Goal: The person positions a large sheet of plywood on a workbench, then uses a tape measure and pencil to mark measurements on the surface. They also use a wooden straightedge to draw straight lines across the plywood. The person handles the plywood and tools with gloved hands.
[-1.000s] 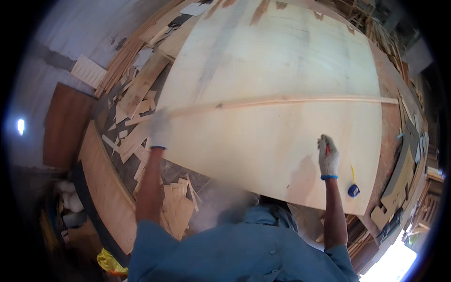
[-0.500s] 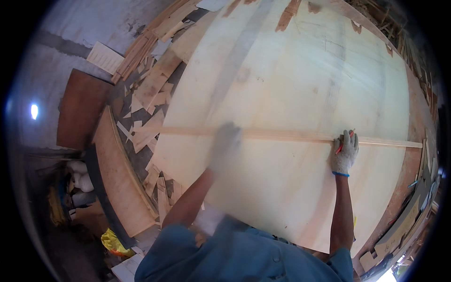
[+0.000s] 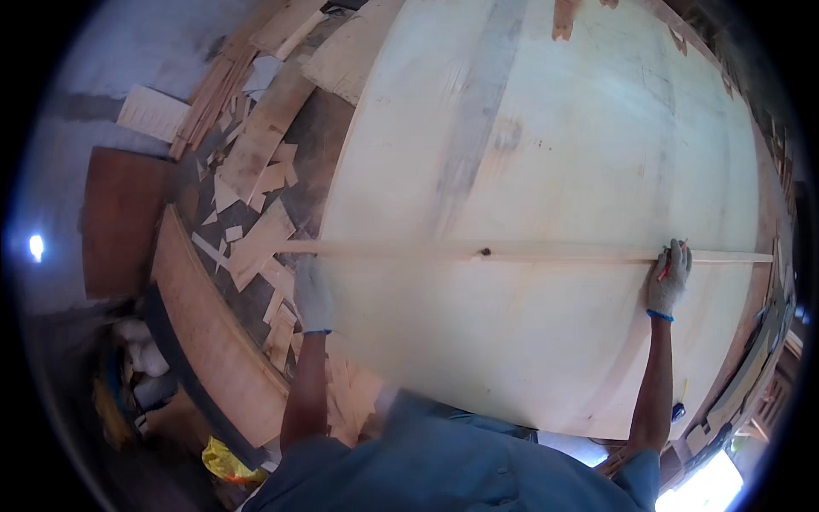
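Note:
A pale plywood sheet (image 3: 546, 341) lies in front of me, with a long, thin wooden strip (image 3: 563, 252) across it from left to right. My right hand (image 3: 670, 286), in a grey knit glove with a blue cuff, rests on the strip toward its right end. A slim red pencil-like marker (image 3: 665, 273) is held in its fingers. My left hand (image 3: 312, 299), gloved likewise, is at the sheet's left edge, by the strip's left end. Its fingers are blurred, so their grip on the strip or the edge is unclear. A dark knot-like spot (image 3: 485, 252) shows at mid-strip.
Wood offcuts (image 3: 256, 183) litter the floor to the left. A curved-looking panel (image 3: 213, 324) and a brown board (image 3: 124, 222) stand beyond them. A yellow bag (image 3: 229, 461) lies at lower left. A small tape measure (image 3: 678, 412) sits near the sheet's lower right edge.
My left hand has moved left along the strip, from around its middle to the sheet's left edge. The right hand stays on the strip with the marker. The whole view has shifted somewhat.

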### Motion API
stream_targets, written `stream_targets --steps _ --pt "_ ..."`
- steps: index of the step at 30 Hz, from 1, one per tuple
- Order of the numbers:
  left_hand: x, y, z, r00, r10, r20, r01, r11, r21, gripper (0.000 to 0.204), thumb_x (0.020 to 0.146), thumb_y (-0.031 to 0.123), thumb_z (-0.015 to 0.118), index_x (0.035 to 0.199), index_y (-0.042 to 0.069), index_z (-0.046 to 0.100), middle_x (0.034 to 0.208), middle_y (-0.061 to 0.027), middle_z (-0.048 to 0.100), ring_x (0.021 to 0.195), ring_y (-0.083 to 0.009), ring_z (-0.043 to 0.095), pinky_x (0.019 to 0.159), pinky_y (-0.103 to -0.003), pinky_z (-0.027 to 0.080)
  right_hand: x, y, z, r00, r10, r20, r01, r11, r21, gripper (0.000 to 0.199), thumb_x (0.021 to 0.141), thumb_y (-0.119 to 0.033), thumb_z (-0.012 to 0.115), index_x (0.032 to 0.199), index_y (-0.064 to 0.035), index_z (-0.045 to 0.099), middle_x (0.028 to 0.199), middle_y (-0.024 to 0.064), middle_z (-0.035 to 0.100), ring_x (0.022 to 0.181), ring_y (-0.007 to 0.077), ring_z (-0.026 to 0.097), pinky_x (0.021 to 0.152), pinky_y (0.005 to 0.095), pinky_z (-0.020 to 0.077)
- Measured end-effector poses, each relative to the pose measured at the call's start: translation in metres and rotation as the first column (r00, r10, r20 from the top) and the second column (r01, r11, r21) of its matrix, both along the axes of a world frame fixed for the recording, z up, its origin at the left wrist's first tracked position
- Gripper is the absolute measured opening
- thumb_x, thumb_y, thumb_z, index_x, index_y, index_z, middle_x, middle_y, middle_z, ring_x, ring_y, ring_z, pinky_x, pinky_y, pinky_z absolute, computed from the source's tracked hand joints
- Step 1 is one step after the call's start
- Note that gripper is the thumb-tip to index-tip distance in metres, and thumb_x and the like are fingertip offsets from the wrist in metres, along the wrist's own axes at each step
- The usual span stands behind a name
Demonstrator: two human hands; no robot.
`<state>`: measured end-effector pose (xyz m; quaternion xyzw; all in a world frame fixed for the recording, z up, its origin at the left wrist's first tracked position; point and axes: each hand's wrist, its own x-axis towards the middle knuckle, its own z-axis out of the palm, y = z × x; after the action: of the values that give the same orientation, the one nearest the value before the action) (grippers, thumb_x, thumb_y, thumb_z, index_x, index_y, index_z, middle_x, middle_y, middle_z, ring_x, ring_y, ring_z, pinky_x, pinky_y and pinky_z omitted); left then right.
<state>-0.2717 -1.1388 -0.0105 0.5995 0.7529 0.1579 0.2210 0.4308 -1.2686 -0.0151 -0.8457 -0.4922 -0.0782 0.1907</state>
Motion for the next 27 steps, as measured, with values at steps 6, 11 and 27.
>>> stream_targets --steps 6,11,27 --pt "-0.075 0.025 -0.107 0.888 -0.446 -0.110 0.455 0.887 0.079 0.047 0.105 0.017 0.043 0.148 -0.002 0.045 0.148 -0.0182 0.050 0.138 -0.0319 0.046 0.116 -0.041 0.037 -0.110 0.060 -0.010 0.985 0.069 0.159 -0.093 0.984 0.150 0.019 0.094 -0.014 0.052 0.106 -0.0048 0.064 0.113 0.0200 0.062 0.117 0.0404 0.053 0.106 0.0530 0.0390" --pt "-0.028 0.032 -0.045 0.993 -0.059 0.099 0.063 0.997 -0.038 0.054 0.110 0.037 0.037 0.141 -0.006 0.047 0.137 -0.0235 0.056 0.125 -0.0370 0.054 0.107 -0.046 0.042 -0.260 0.114 0.013 0.981 0.100 -0.167 -0.083 0.991 0.105 0.027 0.085 -0.020 0.064 0.108 -0.0062 0.061 0.114 0.0212 0.057 0.117 0.0412 0.047 0.098 0.0554 0.0379" --pt "-0.015 0.046 -0.035 0.938 -0.283 0.199 0.286 0.958 0.016 0.051 0.108 0.032 0.044 0.146 -0.001 0.043 0.142 -0.0250 0.052 0.128 -0.0399 0.053 0.110 -0.045 0.041 -0.317 0.122 -0.026 0.999 -0.016 0.028 0.012 0.990 0.138 0.039 0.084 -0.018 0.069 0.120 -0.0038 0.063 0.126 0.0244 0.060 0.128 0.0470 0.047 0.113 0.0560 0.0350"
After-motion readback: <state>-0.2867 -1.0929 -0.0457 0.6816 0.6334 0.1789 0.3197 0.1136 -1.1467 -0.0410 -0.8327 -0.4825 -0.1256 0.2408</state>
